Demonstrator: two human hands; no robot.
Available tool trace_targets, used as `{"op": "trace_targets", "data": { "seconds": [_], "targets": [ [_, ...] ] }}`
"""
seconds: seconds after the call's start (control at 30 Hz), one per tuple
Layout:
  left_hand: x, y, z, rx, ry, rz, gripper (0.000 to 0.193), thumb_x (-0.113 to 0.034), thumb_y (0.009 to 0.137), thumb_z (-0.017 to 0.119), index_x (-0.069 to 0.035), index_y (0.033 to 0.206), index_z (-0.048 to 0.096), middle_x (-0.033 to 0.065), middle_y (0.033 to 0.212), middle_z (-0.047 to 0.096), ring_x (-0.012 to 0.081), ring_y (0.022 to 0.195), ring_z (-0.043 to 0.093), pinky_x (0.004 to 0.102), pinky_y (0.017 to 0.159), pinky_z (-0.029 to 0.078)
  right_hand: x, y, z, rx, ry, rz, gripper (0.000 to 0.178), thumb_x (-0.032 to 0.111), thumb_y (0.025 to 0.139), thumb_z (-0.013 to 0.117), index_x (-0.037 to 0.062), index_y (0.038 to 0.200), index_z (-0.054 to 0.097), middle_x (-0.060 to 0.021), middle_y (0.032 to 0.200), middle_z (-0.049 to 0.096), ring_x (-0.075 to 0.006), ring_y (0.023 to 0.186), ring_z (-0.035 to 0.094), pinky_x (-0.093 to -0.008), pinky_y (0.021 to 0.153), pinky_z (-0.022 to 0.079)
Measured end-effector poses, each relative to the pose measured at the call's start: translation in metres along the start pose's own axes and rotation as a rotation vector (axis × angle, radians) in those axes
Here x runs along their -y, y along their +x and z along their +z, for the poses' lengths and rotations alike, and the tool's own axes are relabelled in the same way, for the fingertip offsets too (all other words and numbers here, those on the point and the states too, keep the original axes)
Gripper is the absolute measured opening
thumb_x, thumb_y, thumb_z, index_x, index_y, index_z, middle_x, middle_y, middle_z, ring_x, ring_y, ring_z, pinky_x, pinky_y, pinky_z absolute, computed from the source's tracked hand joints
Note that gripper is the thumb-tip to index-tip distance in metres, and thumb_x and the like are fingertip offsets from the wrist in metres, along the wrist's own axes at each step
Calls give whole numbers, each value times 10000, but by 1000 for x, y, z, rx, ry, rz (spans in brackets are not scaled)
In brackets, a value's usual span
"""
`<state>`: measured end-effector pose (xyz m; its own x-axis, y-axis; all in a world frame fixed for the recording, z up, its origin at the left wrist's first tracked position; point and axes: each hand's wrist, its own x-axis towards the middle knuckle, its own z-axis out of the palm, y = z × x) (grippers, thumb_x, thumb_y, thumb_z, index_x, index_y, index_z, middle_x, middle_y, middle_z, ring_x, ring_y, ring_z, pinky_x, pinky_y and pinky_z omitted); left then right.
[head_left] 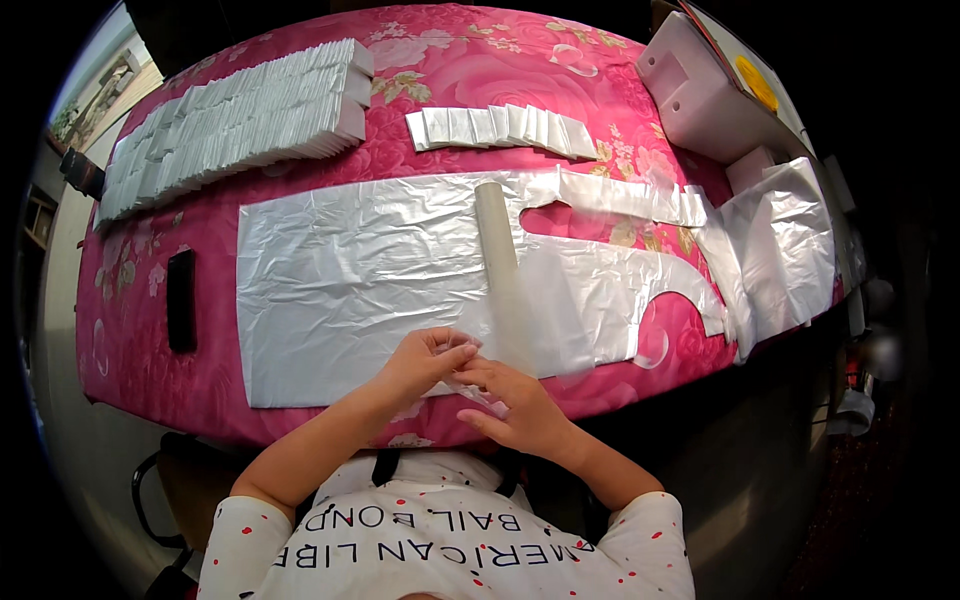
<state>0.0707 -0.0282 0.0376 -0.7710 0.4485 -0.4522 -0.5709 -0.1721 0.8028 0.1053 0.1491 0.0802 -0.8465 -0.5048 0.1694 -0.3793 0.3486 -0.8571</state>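
Clear film was gathered at the desk's near edge

The left hand (425, 358) had its thumb and fingertips drawn together on a wisp of clear film (482, 396), just above the near edge of the pink, flower-patterned desk (135, 350). The right hand (518, 408) met it there, fingertips close to the left ones and thumb spread apart below; the film ran between that thumb and fingers, though whether they gripped it could not be told.

Beyond the hands, a silvery-white plastic sheet (350, 280) lay flat and wrinkled, its curved cutouts toward the right. A grey-beige tube (495, 225) rested lengthwise across it, with a translucent sheet (555, 315) beside its nearer part. Farther right sat crumpled white plastic (780, 245), near a white box (690, 85).

At the far left stood closely packed rows of folded white packets (240, 115); a shorter overlapping row (500, 128) lay right of them. A dark oblong object (181, 300) rested left of the plastic sheet.
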Motion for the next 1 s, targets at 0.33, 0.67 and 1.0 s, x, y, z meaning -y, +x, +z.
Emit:
{"op": "trace_targets", "data": {
  "seconds": [0.33, 0.67, 1.0],
  "targets": [
    [-23, -74, -168, -393, 206, -123, 140, -62, 827, 581, 31, 932, 585, 121, 847, 651, 173, 759, 639, 274, 682, 510, 5, -47, -10, 5, -665, 656, 472, 402, 744, 669, -8, 936, 536, -185, 906, 603, -323, 843, 598, -408, 688, 473],
    [-56, -56, -79, -484, 1269, 677, 300, -11, 749, 597, -26, 1046, 562, 132, 1071, 582, 307, 1009, 542, 370, 852, 444, -13, -60, -3, 77, -520, 704, 489, 441, 776, 609, -31, 886, 542, -218, 741, 614, -374, 696, 610, -438, 629, 475],
    [30, 62, 16, -235, 1353, 756, 605, -191, 829, 480, 130, 1301, 281, 281, 1395, 242, 387, 1312, 230, 443, 1085, 177, -15, -57, -22, 244, -356, 744, 526, 485, 810, 561, -39, 844, 590, -220, 717, 607, -376, 711, 605, -436, 656, 471]
  ]
}}
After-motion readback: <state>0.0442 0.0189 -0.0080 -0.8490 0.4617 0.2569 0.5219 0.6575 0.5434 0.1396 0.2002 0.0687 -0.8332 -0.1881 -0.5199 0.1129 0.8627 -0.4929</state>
